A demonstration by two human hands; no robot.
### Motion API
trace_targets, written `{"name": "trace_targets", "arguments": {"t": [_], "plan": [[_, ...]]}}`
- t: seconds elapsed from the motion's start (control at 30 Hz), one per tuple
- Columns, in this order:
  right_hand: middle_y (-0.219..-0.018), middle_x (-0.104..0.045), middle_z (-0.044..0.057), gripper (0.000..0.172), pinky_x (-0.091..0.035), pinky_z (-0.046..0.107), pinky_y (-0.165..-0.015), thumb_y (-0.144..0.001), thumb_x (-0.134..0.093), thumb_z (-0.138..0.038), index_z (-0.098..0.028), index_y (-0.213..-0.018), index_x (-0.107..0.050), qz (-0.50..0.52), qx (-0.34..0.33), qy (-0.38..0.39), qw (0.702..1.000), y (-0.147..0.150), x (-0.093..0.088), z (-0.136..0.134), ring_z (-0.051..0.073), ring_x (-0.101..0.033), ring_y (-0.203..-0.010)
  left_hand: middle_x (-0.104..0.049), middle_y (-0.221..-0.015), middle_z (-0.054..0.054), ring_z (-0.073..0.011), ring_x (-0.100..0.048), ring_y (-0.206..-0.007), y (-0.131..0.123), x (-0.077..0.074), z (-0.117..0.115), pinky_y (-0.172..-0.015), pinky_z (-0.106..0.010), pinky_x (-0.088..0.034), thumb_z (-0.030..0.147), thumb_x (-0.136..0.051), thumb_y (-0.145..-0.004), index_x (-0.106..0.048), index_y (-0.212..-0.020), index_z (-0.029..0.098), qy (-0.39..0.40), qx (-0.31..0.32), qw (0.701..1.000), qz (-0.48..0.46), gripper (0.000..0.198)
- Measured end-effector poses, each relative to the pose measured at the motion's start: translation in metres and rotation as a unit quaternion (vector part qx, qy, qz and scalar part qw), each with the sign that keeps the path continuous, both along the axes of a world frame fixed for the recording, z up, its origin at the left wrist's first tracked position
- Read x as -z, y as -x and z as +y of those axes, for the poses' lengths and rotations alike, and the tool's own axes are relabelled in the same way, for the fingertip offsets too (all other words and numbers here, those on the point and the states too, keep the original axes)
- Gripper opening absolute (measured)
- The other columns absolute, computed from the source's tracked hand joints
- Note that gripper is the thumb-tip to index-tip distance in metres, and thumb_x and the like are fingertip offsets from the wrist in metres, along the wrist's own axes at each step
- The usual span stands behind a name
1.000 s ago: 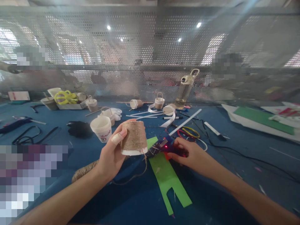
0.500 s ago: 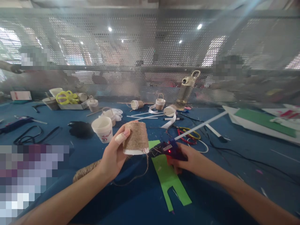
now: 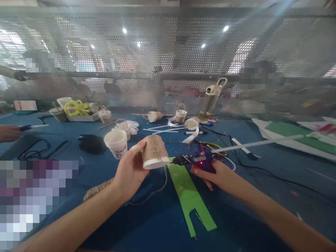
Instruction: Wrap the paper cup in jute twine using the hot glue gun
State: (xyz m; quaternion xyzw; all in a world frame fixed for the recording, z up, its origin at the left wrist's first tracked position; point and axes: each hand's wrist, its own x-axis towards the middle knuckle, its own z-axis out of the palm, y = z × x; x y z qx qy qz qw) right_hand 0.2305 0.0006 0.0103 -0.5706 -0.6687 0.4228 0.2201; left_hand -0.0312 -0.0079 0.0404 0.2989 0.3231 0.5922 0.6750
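My left hand (image 3: pixel 132 169) grips a paper cup (image 3: pixel 155 152) wound with twine, its white rim band bare and facing down. A loose strand of twine (image 3: pixel 165 182) hangs from the cup and runs down towards a twine roll (image 3: pixel 97 189) behind my left forearm. My right hand (image 3: pixel 212 173) is closed around the handle of a blue glue gun (image 3: pixel 203 157), whose red light is lit. The gun's nozzle points left, at or very near the cup's lower right edge. A long white glue stick (image 3: pixel 257 142) sticks out of its back. Below lies a green paper piece (image 3: pixel 193 199).
White stacked cups (image 3: pixel 116 141) and a black object (image 3: pixel 91 143) stand left of my hands. Small twine-wrapped baskets (image 3: pixel 181 115), white strips and a tilted water bottle (image 3: pixel 210 101) are farther back. A dark cable (image 3: pixel 273 175) crosses the right side. Another person's hand (image 3: pixel 9 133) is at far left.
My left hand has tilted the cup. The glue gun has shifted right and levelled, its glue stick swinging lower. At far left, another person's hand has appeared where a glue gun lay.
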Motion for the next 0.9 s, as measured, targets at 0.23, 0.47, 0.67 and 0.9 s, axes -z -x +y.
{"name": "trace_targets", "arguments": {"t": [0.23, 0.47, 0.67, 0.9], "plan": [[-0.047, -0.054, -0.003, 0.03, -0.05, 0.034, -0.055, -0.079, -0.068, -0.053, -0.024, -0.08, -0.062, -0.059, 0.127, -0.085, 0.986, 0.0, -0.002, -0.004, 0.02, -0.059, -0.049, -0.071, -0.12, -0.009, -0.023, -0.068, -0.097, 0.005, 0.008, 0.002, -0.065, -0.027, -0.059, 0.045, -0.071, -0.086, -0.07, -0.113, 0.023, 0.015, 0.003, 0.995, 0.1, 0.035], [-0.051, -0.055, -0.004, 0.024, -0.048, 0.034, -0.05, -0.08, -0.071, -0.046, -0.025, -0.086, -0.061, 0.021, 0.115, -0.186, 0.976, 0.0, -0.005, -0.014, 0.018, -0.053, -0.044, -0.067, -0.1, -0.002, -0.0188, -0.063, -0.084, 0.007, 0.005, 0.002, -0.062, -0.028, -0.058, 0.045, -0.076, -0.082, -0.068, -0.112, 0.028, -0.03, -0.007, 0.99, 0.136, 0.036], [-0.063, -0.057, -0.004, 0.011, -0.045, 0.028, -0.049, -0.092, -0.06, -0.033, -0.026, -0.086, -0.053, 0.114, -0.064, -0.199, 0.971, -0.001, -0.005, -0.018, 0.015, -0.054, -0.051, -0.064, -0.096, 0.0, -0.0165, -0.061, -0.086, 0.006, 0.007, 0.003, -0.068, -0.025, -0.054, 0.043, -0.073, -0.086, -0.066, -0.108, 0.027, -0.064, 0.007, 0.986, 0.155, 0.028], [-0.075, -0.059, 0.001, 0.014, -0.043, 0.032, -0.058, -0.085, -0.062, -0.021, -0.023, -0.074, -0.055, 0.078, -0.126, -0.268, 0.952, -0.001, -0.008, -0.019, 0.017, -0.053, -0.064, -0.066, -0.102, 0.001, -0.0158, -0.058, -0.091, 0.006, 0.008, 0.002, -0.071, -0.024, -0.05, 0.045, -0.075, -0.085, -0.066, -0.106, 0.028, -0.103, 0.002, 0.974, 0.203, 0.029]]}}
